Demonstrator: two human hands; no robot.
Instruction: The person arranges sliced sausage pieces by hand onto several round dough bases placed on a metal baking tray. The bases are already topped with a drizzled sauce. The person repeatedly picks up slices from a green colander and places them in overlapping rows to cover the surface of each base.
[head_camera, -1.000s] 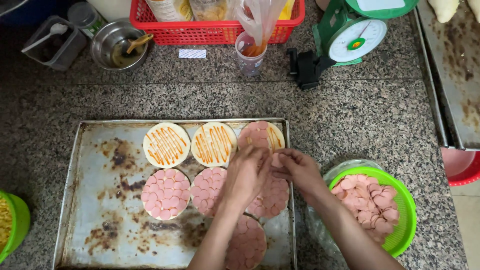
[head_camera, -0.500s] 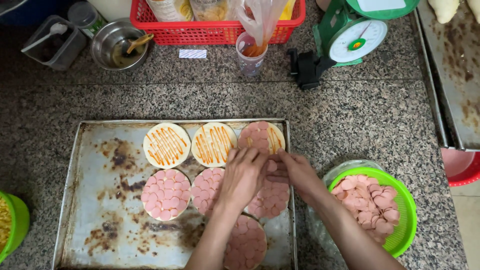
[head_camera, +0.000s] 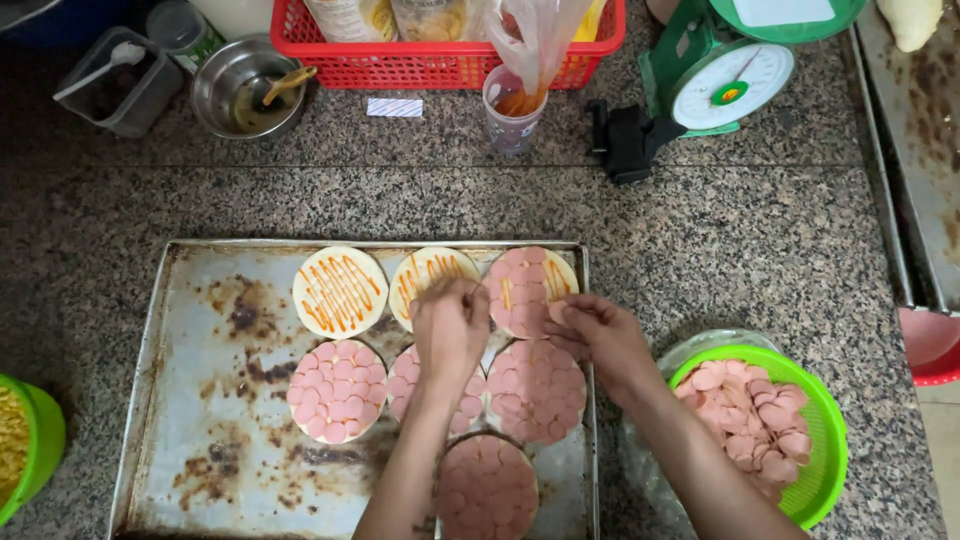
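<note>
Both hands work over the baking tray (head_camera: 150, 360): the left hand (head_camera: 452, 325) pinches sausage slices above the sauced round (head_camera: 432, 280), the right hand (head_camera: 598, 335) holds more beside the part-covered round (head_camera: 530, 290). Overlap slices evenly, leaving no sauce bare.

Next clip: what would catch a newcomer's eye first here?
The worn baking tray with seven round dough bases: four fully covered in pink sausage slices, two only sauce-striped. Both hands, left hand and right hand, meet over the half-covered base at the tray's back right. A green bowl of sausage slices sits right.
</note>
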